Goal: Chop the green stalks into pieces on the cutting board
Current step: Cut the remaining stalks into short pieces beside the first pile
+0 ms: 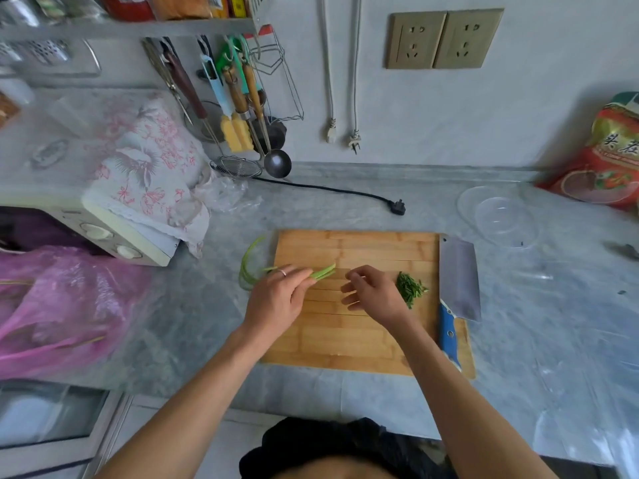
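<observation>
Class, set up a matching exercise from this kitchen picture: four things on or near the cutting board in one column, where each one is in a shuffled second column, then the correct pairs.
1. green stalks
2. chopped pieces
3. cleaver
4. clear bowl

A. on the counter beyond the board's right corner
B. lying along the board's right edge
C. held in the left hand
D. piled beside the right hand

Pairs: 1-C, 2-D, 3-B, 4-A

The left hand (276, 299) hides the middle of the green stalks (325, 272).
</observation>
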Available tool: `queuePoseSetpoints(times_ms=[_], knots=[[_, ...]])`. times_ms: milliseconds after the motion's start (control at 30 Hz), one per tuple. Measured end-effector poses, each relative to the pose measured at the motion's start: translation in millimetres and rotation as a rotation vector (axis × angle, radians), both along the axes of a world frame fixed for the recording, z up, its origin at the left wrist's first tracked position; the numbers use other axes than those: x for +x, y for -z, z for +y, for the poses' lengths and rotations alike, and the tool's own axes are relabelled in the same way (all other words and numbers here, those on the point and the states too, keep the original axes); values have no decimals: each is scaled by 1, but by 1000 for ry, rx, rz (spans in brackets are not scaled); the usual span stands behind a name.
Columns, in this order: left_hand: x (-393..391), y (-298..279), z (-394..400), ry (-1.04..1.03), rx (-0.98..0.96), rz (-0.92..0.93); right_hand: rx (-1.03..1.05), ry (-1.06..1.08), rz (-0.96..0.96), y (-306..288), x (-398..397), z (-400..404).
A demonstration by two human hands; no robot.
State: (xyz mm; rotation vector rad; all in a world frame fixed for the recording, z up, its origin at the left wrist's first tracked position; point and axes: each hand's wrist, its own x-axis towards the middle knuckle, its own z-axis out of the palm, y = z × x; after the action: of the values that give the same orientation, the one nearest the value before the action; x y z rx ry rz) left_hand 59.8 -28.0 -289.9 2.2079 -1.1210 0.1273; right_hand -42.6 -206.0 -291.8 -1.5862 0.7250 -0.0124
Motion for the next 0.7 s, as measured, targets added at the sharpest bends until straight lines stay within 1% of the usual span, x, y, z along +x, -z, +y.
queuePoseSetpoints(times_ms=[67,200,300,367,467,567,700], knots=[[-6,28,1,9,80,-27,-40,-25,35,3,-5,-2],[-32,71,2,19,166,-119,-245,-120,125,16,-26,-10],[-47,88,6,-10,194,-64,-428,-218,185,24,-41,-12],[-50,92,9,-42,177,-50,-523,-256,168,29,-46,-10],[-55,92,9,-54,204,-66,-599,-326,74,36,-44,-6],[-58,92,10,-83,212,-88,-719,-492,14,44,-33,0],[-63,91,5,-170,192,-43,-895,-677,-30,51,-16,8]])
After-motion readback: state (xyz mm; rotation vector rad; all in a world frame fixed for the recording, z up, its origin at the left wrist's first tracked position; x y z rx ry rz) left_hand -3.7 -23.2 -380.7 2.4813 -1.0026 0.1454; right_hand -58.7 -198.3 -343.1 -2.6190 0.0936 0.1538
